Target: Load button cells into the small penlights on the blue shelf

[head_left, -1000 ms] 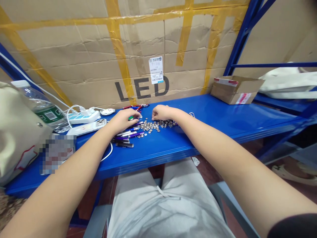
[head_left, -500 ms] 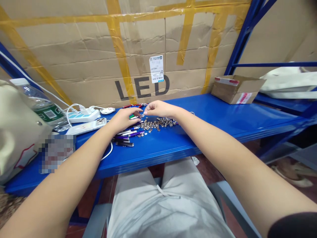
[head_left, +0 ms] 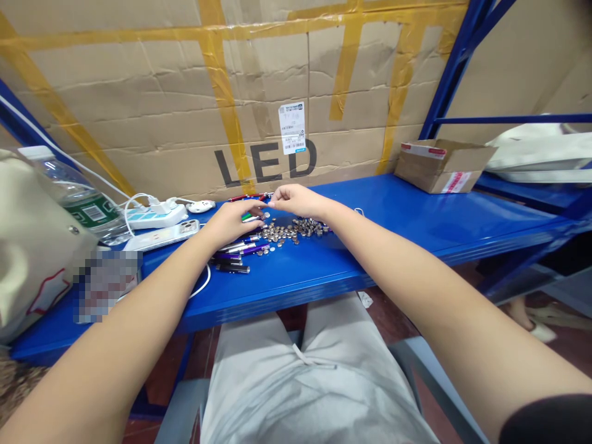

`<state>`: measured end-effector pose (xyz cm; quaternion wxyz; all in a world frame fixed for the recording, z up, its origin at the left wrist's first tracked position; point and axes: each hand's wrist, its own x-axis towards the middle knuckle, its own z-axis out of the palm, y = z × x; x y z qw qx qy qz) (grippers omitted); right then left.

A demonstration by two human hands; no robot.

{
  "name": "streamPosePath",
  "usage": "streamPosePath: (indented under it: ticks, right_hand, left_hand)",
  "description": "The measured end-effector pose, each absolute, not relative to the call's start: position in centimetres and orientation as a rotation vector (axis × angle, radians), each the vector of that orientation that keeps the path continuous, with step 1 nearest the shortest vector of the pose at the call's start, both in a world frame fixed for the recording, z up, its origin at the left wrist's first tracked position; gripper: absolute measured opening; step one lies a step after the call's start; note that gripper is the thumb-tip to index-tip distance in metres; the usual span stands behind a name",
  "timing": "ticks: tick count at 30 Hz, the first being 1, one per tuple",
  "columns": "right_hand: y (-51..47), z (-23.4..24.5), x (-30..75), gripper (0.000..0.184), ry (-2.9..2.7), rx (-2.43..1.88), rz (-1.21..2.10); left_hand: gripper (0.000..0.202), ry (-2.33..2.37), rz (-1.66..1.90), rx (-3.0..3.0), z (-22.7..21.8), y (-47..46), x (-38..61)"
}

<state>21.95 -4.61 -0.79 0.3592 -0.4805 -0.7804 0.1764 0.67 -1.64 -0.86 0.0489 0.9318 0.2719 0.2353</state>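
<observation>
In the head view, the right hand (head_left: 298,201) has just moved left, off the pile of button batteries (head_left: 289,233), and now reaches toward the left hand (head_left: 226,223). Its fingertips (head_left: 274,197) are pinched together, close to the other hand; I cannot tell whether they grip a battery. The left hand's fingers (head_left: 240,213) are curled and grasp a green-ended pen light (head_left: 247,217), which sits at the hand's far edge, just beside the pile. The pile lies on a blue metal shelf (head_left: 398,234). Purple, silver and black pen lights (head_left: 234,265) lie fanned out below the left hand, with red ones (head_left: 247,198) behind it. Farther left are a power strip (head_left: 155,217), a phone (head_left: 161,236) and a water bottle (head_left: 76,200). A large cardboard carton (head_left: 263,74) stands behind the shelf.
</observation>
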Motion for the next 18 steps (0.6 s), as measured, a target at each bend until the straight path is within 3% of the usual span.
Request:
streamPosePath:
  ticks: [3, 9, 18]
  right_hand:
    - [-4.0, -1.2, 22.2, 0.015, -2.068, -1.329, 0.272]
    - [-2.7, -2.4, 22.0, 0.021, -2.291, -1.495, 0.001]
    - [-1.8, -3.2, 21.3, 0.018, -2.303, -1.616, 0.055]
  left_hand:
    - [0.040, 0.847, 0.732, 2.831, -0.8, -1.8, 0.7]
    - [0.038, 0.818, 0.769, 2.818, -0.7, -1.8, 0.7]
    - [0.036, 0.797, 0.742, 2.854, -0.9, -1.3, 0.6]
